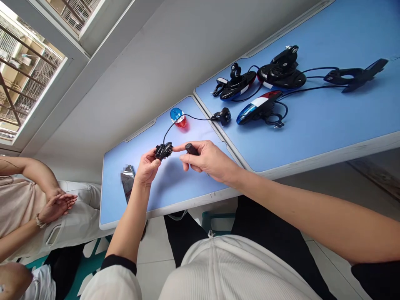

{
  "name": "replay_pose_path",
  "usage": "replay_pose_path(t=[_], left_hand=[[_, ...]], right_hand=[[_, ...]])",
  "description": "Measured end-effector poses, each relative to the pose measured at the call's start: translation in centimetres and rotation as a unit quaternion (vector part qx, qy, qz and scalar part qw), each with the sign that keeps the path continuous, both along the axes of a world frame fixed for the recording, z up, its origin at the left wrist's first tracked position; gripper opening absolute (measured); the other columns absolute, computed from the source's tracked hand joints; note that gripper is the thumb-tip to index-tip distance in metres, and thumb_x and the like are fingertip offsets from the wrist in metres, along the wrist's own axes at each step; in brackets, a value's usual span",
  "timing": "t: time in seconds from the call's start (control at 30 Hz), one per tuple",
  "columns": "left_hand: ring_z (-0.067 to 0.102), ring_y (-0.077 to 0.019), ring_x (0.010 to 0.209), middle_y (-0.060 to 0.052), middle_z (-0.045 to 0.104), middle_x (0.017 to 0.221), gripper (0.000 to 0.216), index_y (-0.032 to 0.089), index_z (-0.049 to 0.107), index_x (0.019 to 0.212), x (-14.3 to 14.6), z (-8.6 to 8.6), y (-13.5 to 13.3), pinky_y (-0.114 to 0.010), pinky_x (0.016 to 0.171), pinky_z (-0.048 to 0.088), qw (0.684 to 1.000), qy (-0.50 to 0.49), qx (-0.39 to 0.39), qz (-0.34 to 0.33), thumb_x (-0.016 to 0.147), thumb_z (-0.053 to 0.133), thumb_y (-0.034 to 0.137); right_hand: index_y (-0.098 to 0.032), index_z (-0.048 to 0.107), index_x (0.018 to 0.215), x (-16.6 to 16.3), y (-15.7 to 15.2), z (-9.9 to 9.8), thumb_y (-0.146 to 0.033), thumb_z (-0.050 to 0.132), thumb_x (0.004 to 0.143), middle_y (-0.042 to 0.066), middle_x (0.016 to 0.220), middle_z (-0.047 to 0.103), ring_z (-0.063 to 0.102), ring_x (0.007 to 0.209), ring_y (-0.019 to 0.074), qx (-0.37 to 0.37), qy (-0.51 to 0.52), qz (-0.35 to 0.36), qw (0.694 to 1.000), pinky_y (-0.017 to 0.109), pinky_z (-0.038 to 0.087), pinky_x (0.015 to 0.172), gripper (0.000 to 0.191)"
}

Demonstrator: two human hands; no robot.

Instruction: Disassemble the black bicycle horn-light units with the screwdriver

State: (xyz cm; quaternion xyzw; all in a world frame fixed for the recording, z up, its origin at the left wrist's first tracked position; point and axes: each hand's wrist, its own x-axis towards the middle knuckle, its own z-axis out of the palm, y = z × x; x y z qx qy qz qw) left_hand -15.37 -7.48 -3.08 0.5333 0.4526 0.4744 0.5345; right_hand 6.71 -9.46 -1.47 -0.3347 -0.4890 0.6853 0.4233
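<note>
My left hand (148,166) is closed round a small black clamp-like part (163,151), held up above the table. From it a thin black cable (190,117) runs to a black switch piece (222,116) lying where the two tables meet. My right hand (204,158) grips a short black cylinder (191,149) in its curled fingers; the cylinder's other end is hidden. Its index finger is stretched out to the right side of the black part and seems to touch it. Just beyond my hands lies a blue, white and red plastic cover (178,117).
Three black bicycle horn lights with cables (238,86) (281,75) (261,107) lie on the right-hand blue table (328,121). A phone (128,181) rests near the left table's end. Someone sits at the left, hands (59,204) together. A wall runs behind the tables.
</note>
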Motion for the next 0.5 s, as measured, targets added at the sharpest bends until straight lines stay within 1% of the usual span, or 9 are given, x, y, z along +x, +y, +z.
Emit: replay_pose_path(t=[0.1,0.2,0.37,0.5], left_hand=[[0.059,-0.0168,0.083,-0.005,0.069,0.086,0.041,0.017,0.075,0.085,-0.2,0.0,-0.1,-0.031,0.084,0.043,1.0,0.013,0.004,-0.012,0.051,0.086,0.038],[0.061,-0.0195,0.089,-0.006,0.071,0.092,0.048,0.018,0.074,0.094,-0.3,-0.1,-0.2,-0.033,0.087,0.044,1.0,0.018,0.01,-0.009,0.051,0.087,0.038],[0.063,-0.0229,0.089,-0.007,0.071,0.093,0.052,0.018,0.074,0.095,-0.4,-0.1,-0.4,-0.039,0.087,0.048,0.999,0.04,0.022,0.007,0.048,0.088,0.037],[0.062,-0.0234,0.091,-0.007,0.07,0.095,0.053,0.017,0.073,0.098,-0.5,0.2,-0.4,-0.036,0.085,0.048,0.997,0.064,0.048,0.008,0.049,0.087,0.033]], right_hand=[[-0.009,0.066,0.108,0.4,0.2,0.1,-0.017,0.059,0.076,0.0,0.056,0.06,0.031,0.039,0.0038,-0.107,0.071,0.045,0.991,0.022,0.02,0.04,0.034],[-0.006,0.065,0.11,0.7,0.1,0.4,-0.016,0.059,0.078,0.001,0.056,0.06,0.032,0.038,0.0032,-0.172,0.105,0.066,0.977,0.021,0.019,0.039,0.034],[-0.006,0.059,0.12,1.2,-0.6,0.8,-0.014,0.056,0.08,0.002,0.057,0.06,0.032,0.038,0.0034,-0.226,0.142,0.088,0.96,0.02,0.018,0.038,0.041],[-0.006,0.057,0.122,1.4,-1.2,0.8,-0.012,0.054,0.08,0.001,0.057,0.061,0.032,0.037,0.0036,-0.238,0.171,0.102,0.951,0.02,0.019,0.037,0.043]])
